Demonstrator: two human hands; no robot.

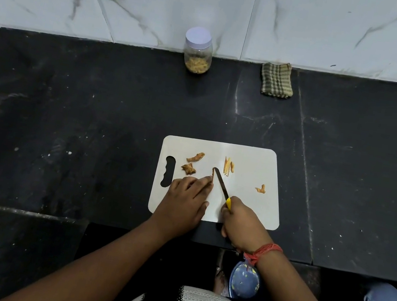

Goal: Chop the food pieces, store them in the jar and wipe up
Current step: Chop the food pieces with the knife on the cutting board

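Grip, left: your left hand (pixel 188 196) is lying on the white cutting board (pixel 243 206), fingers extended and bunched at the tips, pinning a thin brown food piece (pixel 212 175) to the board. Grip, right: your right hand (pixel 241 223) is curling tight around the yellow handle of the knife (pixel 221 186), whose dark blade is slanting up and left with its tip resting against that held piece.

Items on the board, left to right: two uncut brown chunks (pixel 192 163) lying just beside the handle cut-out; the held piece; a small cluster of pale cut slivers (pixel 228 166) near the far edge; one lone curled bit (pixel 261 188) toward the right side.

Items on the black table (pixel 66 113), far edge against the marble wall: a clear jar (pixel 198 50) standing upright with its lilac lid on, holding chopped food in its lower part; a folded checked cloth (pixel 277 79) lying well to the right of it.

A red thread band (pixel 264 252) is circling your right wrist.
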